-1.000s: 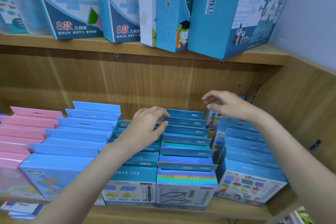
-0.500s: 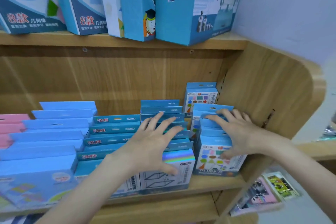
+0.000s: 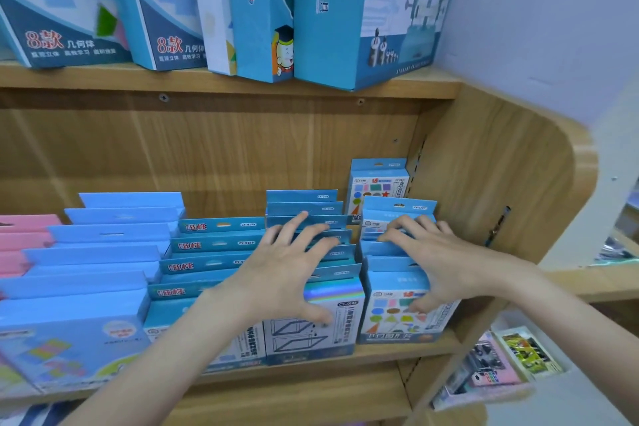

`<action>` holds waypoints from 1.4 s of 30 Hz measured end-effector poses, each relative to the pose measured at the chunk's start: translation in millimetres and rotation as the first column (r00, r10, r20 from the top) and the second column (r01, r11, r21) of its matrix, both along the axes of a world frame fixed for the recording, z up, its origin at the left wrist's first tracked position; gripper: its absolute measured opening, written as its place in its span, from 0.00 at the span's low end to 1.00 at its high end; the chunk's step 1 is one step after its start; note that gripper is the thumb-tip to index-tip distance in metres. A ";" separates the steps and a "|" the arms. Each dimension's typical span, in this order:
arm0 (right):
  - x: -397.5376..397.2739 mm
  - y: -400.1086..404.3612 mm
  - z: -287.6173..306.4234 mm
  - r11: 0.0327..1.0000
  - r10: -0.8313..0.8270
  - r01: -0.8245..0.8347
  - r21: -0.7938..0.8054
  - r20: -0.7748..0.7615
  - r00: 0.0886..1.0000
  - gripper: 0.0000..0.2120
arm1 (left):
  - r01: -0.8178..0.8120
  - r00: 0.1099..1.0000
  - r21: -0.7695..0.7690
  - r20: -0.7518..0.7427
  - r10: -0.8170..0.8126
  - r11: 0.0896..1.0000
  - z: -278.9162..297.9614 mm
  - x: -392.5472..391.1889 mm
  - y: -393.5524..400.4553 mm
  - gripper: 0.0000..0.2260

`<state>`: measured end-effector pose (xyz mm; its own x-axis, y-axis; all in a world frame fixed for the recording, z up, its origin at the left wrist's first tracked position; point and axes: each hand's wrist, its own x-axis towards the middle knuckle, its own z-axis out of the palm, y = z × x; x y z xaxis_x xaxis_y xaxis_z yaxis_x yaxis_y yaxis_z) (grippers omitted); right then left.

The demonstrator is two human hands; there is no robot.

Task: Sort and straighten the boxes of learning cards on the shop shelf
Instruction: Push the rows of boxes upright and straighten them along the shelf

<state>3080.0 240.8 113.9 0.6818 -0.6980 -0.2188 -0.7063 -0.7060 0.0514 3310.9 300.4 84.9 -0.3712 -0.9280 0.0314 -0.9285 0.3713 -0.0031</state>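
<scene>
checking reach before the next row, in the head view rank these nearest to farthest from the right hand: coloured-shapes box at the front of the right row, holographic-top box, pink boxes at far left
1. Coloured-shapes box: under the right hand, whose thumb lies on its front; rightmost row.
2. Holographic-top box: next row to the left, under the left hand.
3. Pink boxes: far left end of the shelf, clearly farthest.
</scene>
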 end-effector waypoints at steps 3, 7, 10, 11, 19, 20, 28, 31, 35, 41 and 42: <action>6.3 -0.5 0.4 0.999 0.041 -0.041 0.009 0.010 0.999 0.43 | 0.002 1.000 -0.009 -0.002 -0.002 1.000 0.9 -0.5 0.4 0.44; 5.8 -3.5 -1.7 0.998 0.060 -0.061 0.032 0.021 0.998 0.47 | 0.001 1.000 -0.024 0.009 -0.001 1.000 -0.1 -0.6 0.0 0.44; 7.0 -8.2 0.2 0.997 0.052 -0.052 0.057 0.005 0.999 0.48 | -0.001 1.000 -0.033 0.003 0.001 0.999 -1.9 -0.6 -0.3 0.43; 7.3 -10.2 2.5 0.995 0.030 -0.032 0.089 0.031 0.999 0.48 | -0.002 1.000 -0.033 -0.006 0.002 0.999 -2.0 -0.6 0.0 0.43; 13.9 -16.9 -1.9 0.999 0.039 -0.040 -0.004 -0.122 0.992 0.51 | -0.006 1.000 -0.027 -0.015 0.005 1.000 -1.1 -0.8 0.7 0.43; 14.2 -17.0 -1.1 0.999 0.040 -0.041 -0.004 -0.115 0.993 0.50 | -0.005 1.000 -0.026 -0.016 0.005 1.000 -0.8 -0.8 0.7 0.43; 4.8 -10.8 0.5 0.996 0.086 -0.085 0.021 -0.035 0.996 0.48 | 0.000 1.000 -0.036 -0.009 0.000 0.999 -1.1 0.0 0.5 0.43; 0.2 -5.9 3.0 0.993 0.104 -0.103 0.052 -0.002 0.995 0.48 | 0.004 1.000 -0.050 -0.003 -0.004 0.999 -2.3 0.6 -0.1 0.43; 2.4 -2.2 -3.6 0.992 0.127 -0.127 0.014 0.000 0.992 0.53 | -0.004 1.000 -0.054 0.004 0.004 0.999 -3.5 1.5 -1.7 0.44; -11.7 6.7 -26.8 0.945 0.039 -0.028 -0.327 0.027 0.999 0.56 | -0.002 1.000 -0.038 0.020 0.003 0.999 -2.8 3.1 -3.8 0.46; -13.8 12.5 -33.0 0.930 -0.017 0.027 -0.367 0.030 0.999 0.58 | -0.001 1.000 -0.038 0.023 0.002 0.999 -2.5 2.9 -3.6 0.46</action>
